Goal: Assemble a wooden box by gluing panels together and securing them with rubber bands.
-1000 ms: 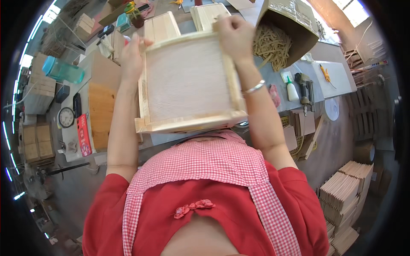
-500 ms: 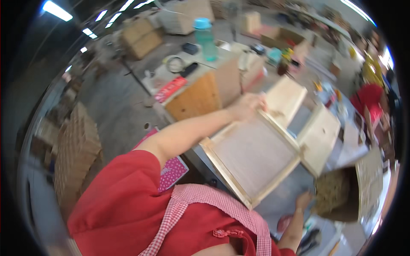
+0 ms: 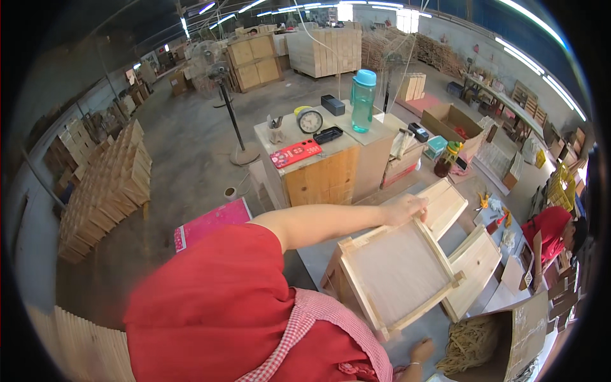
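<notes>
A pale wooden box (image 3: 398,274) stands tilted on the worktable, with a flat panel framed by wood strips facing up. My left hand (image 3: 405,209) reaches across to its far corner, the fingers curled over the edge there. Low in the view, my right hand (image 3: 422,350) is closed beside the near side of the box, next to an open cardboard box (image 3: 525,334). What it holds, if anything, cannot be made out. Thin tan strips (image 3: 471,344) fill the cardboard box. Two more pale wooden pieces, one board-like piece (image 3: 474,270) and one box-like piece (image 3: 445,207), lie beyond the framed box.
A cabinet (image 3: 321,178) ahead carries a teal bottle (image 3: 363,105), a round clock (image 3: 310,121) and a red phone-shaped item (image 3: 296,153). Orange-handled tools (image 3: 484,201) lie on the worktable (image 3: 312,254). A person in red (image 3: 548,232) works at the right. Stacked wood (image 3: 105,191) stands left.
The view has turned and steadied, and more of the hall shows. My left hand stays at the box's far corner. My right hand is still low beside the cardboard box.
</notes>
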`<act>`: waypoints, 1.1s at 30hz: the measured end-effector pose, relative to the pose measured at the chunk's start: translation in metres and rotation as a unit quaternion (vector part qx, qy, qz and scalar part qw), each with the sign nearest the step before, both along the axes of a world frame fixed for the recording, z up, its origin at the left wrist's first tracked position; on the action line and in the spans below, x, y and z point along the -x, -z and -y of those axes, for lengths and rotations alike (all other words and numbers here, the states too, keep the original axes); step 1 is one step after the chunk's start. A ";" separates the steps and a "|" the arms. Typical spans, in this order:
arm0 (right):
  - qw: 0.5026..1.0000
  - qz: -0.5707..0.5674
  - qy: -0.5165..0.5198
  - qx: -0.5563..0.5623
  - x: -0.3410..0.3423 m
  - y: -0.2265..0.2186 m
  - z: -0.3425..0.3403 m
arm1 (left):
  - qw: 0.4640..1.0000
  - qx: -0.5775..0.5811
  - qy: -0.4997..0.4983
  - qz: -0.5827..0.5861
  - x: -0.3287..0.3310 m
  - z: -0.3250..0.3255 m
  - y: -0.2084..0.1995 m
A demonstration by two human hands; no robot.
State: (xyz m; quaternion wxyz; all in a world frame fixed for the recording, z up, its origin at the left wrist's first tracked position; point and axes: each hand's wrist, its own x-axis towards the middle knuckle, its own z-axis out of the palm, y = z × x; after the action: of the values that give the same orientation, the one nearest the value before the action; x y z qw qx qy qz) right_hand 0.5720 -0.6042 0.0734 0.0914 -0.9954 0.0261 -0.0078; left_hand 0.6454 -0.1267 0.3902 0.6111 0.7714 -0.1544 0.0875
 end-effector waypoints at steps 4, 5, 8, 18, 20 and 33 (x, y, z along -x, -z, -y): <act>0.947 0.138 0.056 -0.285 -0.018 -0.028 -0.014 | 1.000 0.023 0.010 0.016 -0.007 0.000 0.008; 0.930 0.184 0.073 -0.310 -0.021 -0.067 -0.030 | 0.999 0.036 0.029 0.009 -0.006 -0.005 0.013; 0.889 0.325 -0.007 -0.322 -0.031 -0.187 -0.036 | 0.993 -0.028 -0.078 0.088 0.015 0.003 -0.009; 0.885 0.132 -0.347 -0.281 0.086 -0.449 -0.255 | 0.830 -0.240 0.110 0.492 0.108 0.015 -0.123; 0.871 0.102 -0.378 -0.295 0.090 -0.450 -0.257 | 0.841 -0.239 0.188 0.448 0.111 0.001 -0.126; 0.910 0.166 -0.355 -0.135 0.066 -0.446 -0.218 | 0.942 -0.204 0.223 0.148 0.065 -0.060 -0.101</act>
State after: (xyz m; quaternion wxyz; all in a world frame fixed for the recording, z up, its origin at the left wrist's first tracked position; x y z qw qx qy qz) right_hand 0.5056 -0.3862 0.5197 0.2245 -0.9017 -0.3435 -0.1362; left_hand 0.5802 -0.0663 0.4917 0.4145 0.8041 -0.4253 0.0289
